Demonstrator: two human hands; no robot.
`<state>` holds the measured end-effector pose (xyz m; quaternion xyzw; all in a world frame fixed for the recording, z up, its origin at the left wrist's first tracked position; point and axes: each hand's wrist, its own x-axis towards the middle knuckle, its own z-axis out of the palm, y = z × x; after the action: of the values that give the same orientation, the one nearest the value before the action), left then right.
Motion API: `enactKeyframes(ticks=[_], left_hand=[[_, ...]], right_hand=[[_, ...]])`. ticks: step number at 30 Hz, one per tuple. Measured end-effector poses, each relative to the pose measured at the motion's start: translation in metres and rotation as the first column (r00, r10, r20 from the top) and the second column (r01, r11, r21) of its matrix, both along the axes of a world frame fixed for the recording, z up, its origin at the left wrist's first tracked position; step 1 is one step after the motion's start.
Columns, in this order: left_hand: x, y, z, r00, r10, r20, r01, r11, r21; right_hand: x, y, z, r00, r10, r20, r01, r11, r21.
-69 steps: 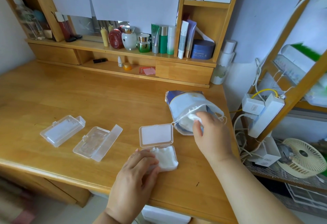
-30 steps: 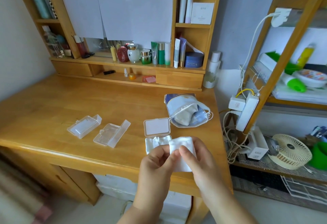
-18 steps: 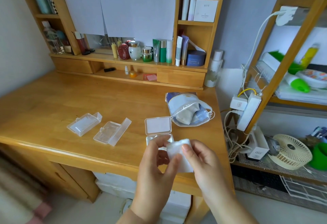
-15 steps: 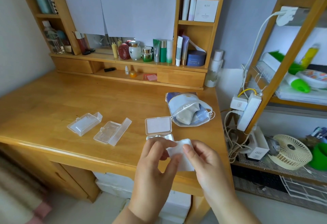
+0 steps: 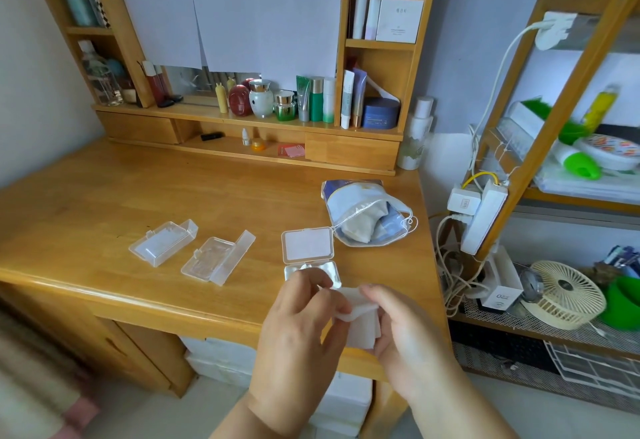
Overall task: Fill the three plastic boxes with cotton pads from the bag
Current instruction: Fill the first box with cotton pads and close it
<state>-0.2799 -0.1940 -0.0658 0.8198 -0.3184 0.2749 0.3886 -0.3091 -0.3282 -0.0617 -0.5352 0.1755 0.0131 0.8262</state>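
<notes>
Hands [image 5: 349, 331] lowered slightly, cotton pads [image 5: 358, 317] pinched between both, above desk edge [image 5: 214, 310]

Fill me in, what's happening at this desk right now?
A person holds a small stack of white square cotton pads in both hands, left hand and right hand, above the wooden desk's front edge. The nearest clear plastic box lies open with pads already inside. Two more clear plastic boxes lie open to the left, apparently empty. The blue-and-white drawstring bag lies open behind.
</notes>
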Motion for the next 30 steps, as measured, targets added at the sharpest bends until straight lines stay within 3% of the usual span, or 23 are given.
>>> enactKeyframes(ticks=[3,5,8,10,13,21,25,30], left_hand=[[0.001,0.004,-0.003,0.989,-0.057,0.136,0.049,0.997,0.057],[-0.001,0.005,-0.004,0.986,-0.137,0.1,0.134,0.99,0.035],[-0.007,0.004,0.002,0.942,-0.201,-0.268,0.157,0.971,-0.179],[-0.007,0.0,0.004,0.825,-0.27,-0.496,0.089,0.93,-0.358],[-0.002,-0.002,0.004,0.738,-0.285,-0.611,0.006,0.909,-0.416],[0.002,-0.005,-0.002,0.782,-0.148,-0.606,-0.044,0.956,-0.29],[0.005,-0.004,-0.004,0.799,-0.124,-0.588,-0.062,0.956,-0.286],[0.002,-0.006,-0.01,0.818,-0.115,-0.564,-0.149,0.904,-0.4]], right_hand=[[0.003,-0.002,-0.001,0.996,-0.036,-0.085,0.044,0.995,0.09],[0.004,-0.004,-0.002,0.998,-0.049,-0.05,0.052,0.997,0.053],[0.004,-0.003,-0.001,0.995,-0.099,-0.025,0.1,0.995,0.027],[0.004,-0.001,-0.001,0.992,-0.124,-0.026,0.125,0.992,0.031],[0.004,0.0,-0.006,0.996,-0.085,-0.006,0.084,0.995,-0.059],[-0.001,-0.001,-0.003,0.997,-0.039,0.061,0.042,0.998,-0.054],[-0.004,-0.001,-0.003,0.99,0.058,0.129,-0.037,0.985,-0.166],[0.001,0.005,-0.015,0.99,-0.081,0.112,0.097,0.986,-0.139]])
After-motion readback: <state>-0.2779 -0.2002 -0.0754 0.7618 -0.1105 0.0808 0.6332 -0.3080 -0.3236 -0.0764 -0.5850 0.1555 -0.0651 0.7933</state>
